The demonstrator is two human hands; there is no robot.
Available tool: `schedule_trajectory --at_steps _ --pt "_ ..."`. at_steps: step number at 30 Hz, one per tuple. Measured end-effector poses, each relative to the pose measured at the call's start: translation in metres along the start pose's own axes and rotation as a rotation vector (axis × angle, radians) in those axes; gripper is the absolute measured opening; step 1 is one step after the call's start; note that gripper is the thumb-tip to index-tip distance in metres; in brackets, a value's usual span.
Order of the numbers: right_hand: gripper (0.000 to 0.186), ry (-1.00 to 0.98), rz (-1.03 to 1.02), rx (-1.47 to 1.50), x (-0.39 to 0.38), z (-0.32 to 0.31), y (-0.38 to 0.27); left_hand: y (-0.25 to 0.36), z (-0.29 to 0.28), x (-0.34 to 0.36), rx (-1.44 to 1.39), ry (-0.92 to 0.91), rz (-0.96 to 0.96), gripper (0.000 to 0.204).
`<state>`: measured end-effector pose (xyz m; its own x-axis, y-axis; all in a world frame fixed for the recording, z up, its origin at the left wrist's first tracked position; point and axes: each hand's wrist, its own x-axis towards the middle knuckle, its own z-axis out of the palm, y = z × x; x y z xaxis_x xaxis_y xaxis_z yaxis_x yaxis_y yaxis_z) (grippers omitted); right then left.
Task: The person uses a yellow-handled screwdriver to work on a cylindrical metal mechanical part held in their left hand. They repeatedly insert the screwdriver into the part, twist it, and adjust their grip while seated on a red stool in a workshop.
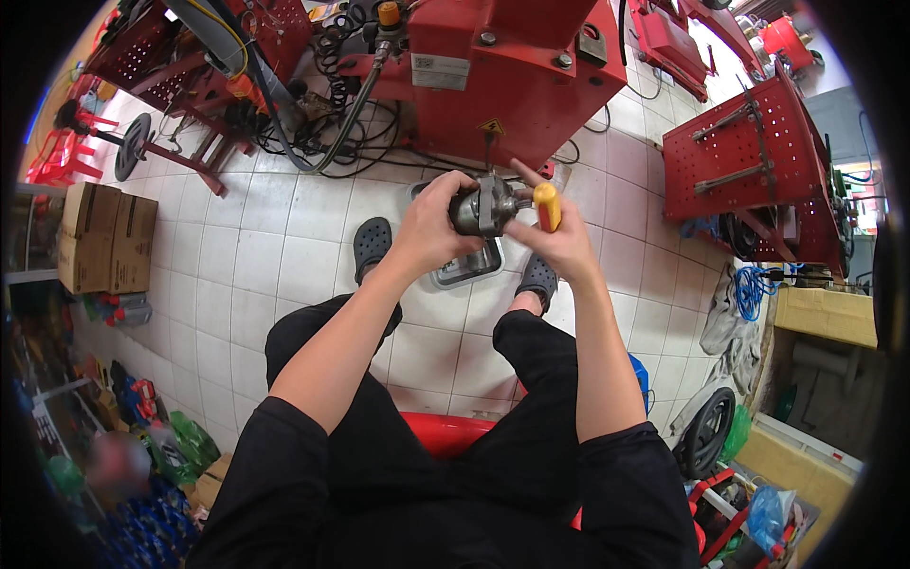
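Note:
In front of me, above the floor between my feet, I hold up a dark metal cylindrical part (468, 212) with a grey flange, like a small motor or pump. My left hand (431, 226) is wrapped round its rounded end. A screwdriver (547, 207) with a yellow and red handle sits in my right hand (567, 245). That hand is beside the flange end, thumb close against the part and one finger stretched out. The screwdriver's tip cannot be made out. Below the part, a grey tray (464, 275) rests on the tiles, mostly hidden by my hands.
A large red machine (512, 85) stands ahead, with black hoses (355, 142) on the floor at its left. To the right is a red perforated cart (749, 156). Cardboard boxes (106, 237) stand at left. Beneath me is a red seat (444, 433).

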<state>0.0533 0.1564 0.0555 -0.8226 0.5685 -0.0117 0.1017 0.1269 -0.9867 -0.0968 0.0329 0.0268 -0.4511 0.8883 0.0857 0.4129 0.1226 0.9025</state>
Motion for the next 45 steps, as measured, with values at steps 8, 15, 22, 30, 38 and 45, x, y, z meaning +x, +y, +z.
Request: schedule_trajectory --at_steps 8,15,22,30,38,45 --pt "0.075 0.039 0.045 -0.316 -0.004 0.008 -0.009 -0.006 0.006 -0.002 0.053 0.074 0.196 0.056" --pt "0.058 0.158 0.132 -0.236 -0.003 0.021 -0.01 -0.002 0.012 -0.004 0.165 0.192 0.293 0.057" --pt "0.048 0.188 0.128 -0.111 -0.004 0.017 -0.004 -0.011 0.008 -0.002 -0.194 0.019 0.028 0.057" --pt "0.062 0.017 -0.052 0.028 -0.006 0.01 -0.008 -0.014 0.012 -0.003 -0.556 -0.064 -0.093 0.065" --pt "0.06 -0.116 -0.008 0.031 -0.004 0.003 -0.009 -0.006 0.008 -0.006 -0.581 -0.189 -0.158 0.059" --pt "0.056 -0.131 0.096 0.128 -0.004 0.006 -0.007 -0.003 0.003 -0.005 -0.527 -0.219 -0.153 0.052"
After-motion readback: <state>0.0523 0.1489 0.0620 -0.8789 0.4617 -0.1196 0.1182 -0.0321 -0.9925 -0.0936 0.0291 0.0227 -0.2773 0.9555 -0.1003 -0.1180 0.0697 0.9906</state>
